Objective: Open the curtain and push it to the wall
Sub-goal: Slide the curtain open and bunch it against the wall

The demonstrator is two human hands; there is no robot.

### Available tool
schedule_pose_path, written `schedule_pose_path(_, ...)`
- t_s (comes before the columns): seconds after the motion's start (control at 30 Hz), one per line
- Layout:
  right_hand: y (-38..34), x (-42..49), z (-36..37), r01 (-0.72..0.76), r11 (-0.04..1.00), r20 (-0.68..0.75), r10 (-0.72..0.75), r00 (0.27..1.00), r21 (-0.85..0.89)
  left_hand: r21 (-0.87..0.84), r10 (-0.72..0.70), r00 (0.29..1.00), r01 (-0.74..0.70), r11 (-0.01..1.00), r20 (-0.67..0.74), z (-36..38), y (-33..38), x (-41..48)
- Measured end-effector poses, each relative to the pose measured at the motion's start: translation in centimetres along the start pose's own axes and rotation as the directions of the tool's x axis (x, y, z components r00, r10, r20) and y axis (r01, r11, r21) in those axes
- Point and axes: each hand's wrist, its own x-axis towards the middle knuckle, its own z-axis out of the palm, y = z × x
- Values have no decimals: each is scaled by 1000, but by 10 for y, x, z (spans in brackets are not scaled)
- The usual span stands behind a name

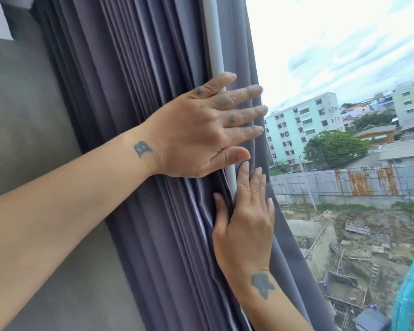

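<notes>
A dark purple-grey curtain (139, 96) hangs gathered in tight folds against the grey wall (22, 120) on the left. My left hand (201, 130) lies flat on the curtain's right edge, fingers spread and pointing right. Just below it, my right hand (246, 218) also rests flat on the folds, fingers pointing up and its thumb tucked into a fold. A pale strip of lining (213, 39) shows along the curtain's edge, running under both hands. Neither hand grips the fabric.
The window glass (332, 68) to the right is uncovered and shows sky, pale apartment blocks and a construction site far below. The grey wall fills the left side, next to the bunched curtain.
</notes>
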Motion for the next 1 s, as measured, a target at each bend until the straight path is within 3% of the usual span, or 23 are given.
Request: schedule_pose_path(1.0, -32, -67, 223, 112, 982, 199, -81, 977, -151, -32, -155, 985, 158, 987, 79, 150, -32, -186)
